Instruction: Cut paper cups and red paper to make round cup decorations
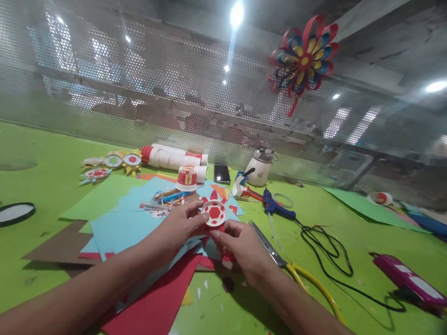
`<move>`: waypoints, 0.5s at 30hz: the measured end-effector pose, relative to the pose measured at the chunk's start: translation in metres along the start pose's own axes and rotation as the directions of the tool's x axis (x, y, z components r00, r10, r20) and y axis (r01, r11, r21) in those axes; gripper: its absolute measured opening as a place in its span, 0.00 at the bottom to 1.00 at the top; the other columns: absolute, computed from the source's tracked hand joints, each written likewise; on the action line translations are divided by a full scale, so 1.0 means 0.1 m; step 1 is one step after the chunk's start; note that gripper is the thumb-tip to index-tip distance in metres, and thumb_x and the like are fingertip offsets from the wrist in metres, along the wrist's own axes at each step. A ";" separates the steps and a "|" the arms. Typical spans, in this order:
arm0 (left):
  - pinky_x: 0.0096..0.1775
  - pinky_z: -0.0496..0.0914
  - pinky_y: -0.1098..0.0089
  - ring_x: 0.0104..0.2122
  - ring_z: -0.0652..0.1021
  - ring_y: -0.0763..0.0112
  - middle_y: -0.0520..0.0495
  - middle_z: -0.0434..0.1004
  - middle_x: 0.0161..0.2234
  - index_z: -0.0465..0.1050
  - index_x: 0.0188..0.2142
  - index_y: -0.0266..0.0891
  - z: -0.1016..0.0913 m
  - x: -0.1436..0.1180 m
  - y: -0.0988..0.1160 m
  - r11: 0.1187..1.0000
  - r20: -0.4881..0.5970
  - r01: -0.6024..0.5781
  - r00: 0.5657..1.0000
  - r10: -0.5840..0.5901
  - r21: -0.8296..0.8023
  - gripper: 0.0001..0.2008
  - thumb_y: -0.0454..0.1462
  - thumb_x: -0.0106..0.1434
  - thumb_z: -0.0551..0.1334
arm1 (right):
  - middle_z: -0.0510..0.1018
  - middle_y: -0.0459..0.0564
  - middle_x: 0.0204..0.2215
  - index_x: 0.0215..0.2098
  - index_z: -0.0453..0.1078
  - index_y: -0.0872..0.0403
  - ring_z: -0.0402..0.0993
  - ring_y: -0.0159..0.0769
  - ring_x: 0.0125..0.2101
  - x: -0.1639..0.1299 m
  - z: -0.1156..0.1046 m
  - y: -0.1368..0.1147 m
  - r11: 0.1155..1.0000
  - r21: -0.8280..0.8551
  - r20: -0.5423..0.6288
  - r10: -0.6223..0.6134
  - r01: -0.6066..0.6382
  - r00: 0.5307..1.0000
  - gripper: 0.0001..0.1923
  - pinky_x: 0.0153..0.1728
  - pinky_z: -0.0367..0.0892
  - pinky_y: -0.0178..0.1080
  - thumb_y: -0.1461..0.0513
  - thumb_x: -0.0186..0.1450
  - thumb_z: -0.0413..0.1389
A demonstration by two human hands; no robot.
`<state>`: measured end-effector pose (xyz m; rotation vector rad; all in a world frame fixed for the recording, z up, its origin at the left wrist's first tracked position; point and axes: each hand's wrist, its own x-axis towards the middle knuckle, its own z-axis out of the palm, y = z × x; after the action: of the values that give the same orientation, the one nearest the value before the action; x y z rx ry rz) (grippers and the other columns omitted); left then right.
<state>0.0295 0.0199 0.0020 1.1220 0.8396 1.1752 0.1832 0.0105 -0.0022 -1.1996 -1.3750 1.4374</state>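
A round white paper disc (214, 213) with a red pattern and red points round its edge is held up over the paper pile. My left hand (180, 225) pinches its left rim between thumb and fingers. At the lower right, the closed fingers of my right hand (243, 244) grip a red point of the same disc. Light blue paper sheets (122, 224) lie beneath, with red paper (158, 302) and brown paper (53, 244) under them. Scissors with yellow handles (304, 274) rest just right of my right hand.
A blue glue gun (277, 205) with a black cord (340, 256) lies to the right, near a magenta power strip (411, 280). Behind are a paper cup (187, 179), white tubes (170, 158), a phone (222, 173) and a bottle (259, 168). Finished-looking paper discs (132, 161) sit back left.
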 end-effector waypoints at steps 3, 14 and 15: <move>0.42 0.70 0.64 0.37 0.77 0.65 0.42 0.78 0.40 0.75 0.42 0.37 0.01 -0.01 0.01 1.000 0.010 -0.005 1.000 0.005 -0.028 0.15 0.36 0.54 0.65 | 0.66 0.41 0.16 0.23 0.66 0.56 0.57 0.24 0.16 0.00 0.01 0.00 0.999 -0.001 -0.033 -0.042 0.042 0.999 0.14 0.14 0.52 0.28 0.55 0.52 0.63; 0.34 0.71 0.69 0.28 0.76 0.72 0.46 0.78 0.33 0.75 0.41 0.39 -0.11 0.05 0.07 0.993 -0.046 0.078 0.996 -0.082 -0.086 0.14 0.33 0.52 0.64 | 0.67 0.41 0.16 0.25 0.68 0.56 0.60 0.25 0.16 0.00 -0.02 -0.02 0.977 -0.211 0.123 0.048 -0.021 0.991 0.12 0.16 0.55 0.30 0.56 0.52 0.61; 0.32 0.70 0.70 0.27 0.76 0.72 0.46 0.78 0.33 0.74 0.41 0.39 -0.12 0.05 0.09 0.992 -0.055 0.085 0.994 -0.090 -0.091 0.15 0.33 0.52 0.64 | 0.68 0.41 0.16 0.25 0.68 0.56 0.61 0.26 0.17 0.00 -0.03 -0.03 0.976 -0.219 0.112 0.027 -0.002 0.993 0.11 0.17 0.56 0.30 0.56 0.52 0.61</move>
<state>0.0167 0.0272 0.0081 0.9733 0.8651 1.1654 0.1862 0.0114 0.0011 -1.2841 -1.6411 1.4110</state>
